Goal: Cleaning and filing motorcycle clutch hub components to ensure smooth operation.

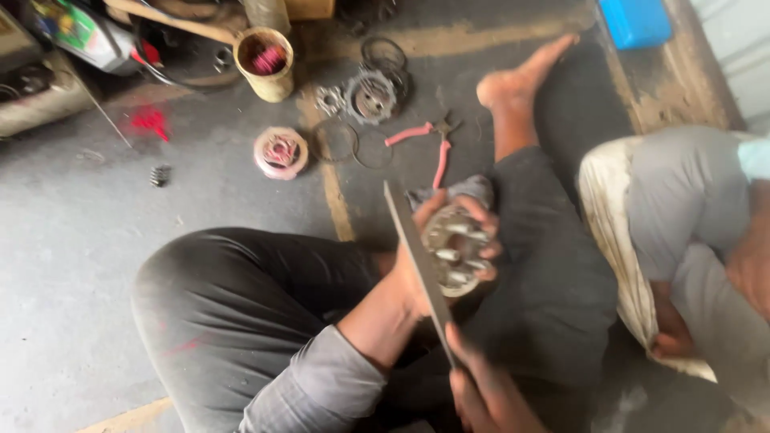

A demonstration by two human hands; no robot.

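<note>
Right hand (481,397), at the bottom edge of the view: fingers wrapped round the near end of one long flat metal file (417,269), whose blade runs up and away to the left; the hand is partly cut off by the frame.
Left hand (437,256): fingers curled tight round one round metal part with raised studs (455,250), held over the lap with a grey rag (457,191) behind it; the file crosses just beside the part's left rim, though contact cannot be told through the blur.
Dark trousers (241,305) on two crossed legs fill the near floor; one bare foot (521,76) reaches far right.
Another person in grey clothing (682,208) crowds the right edge.
Open concrete floor (72,240) lies to the left.
Beyond: one pair of pink-handled pliers (429,140); one round pink-centred part (281,152); one toothed clutch part (370,96) among loose rings; one small spring (160,175); one yellow can (265,62); one blue box (638,20) at the top edge.
</note>
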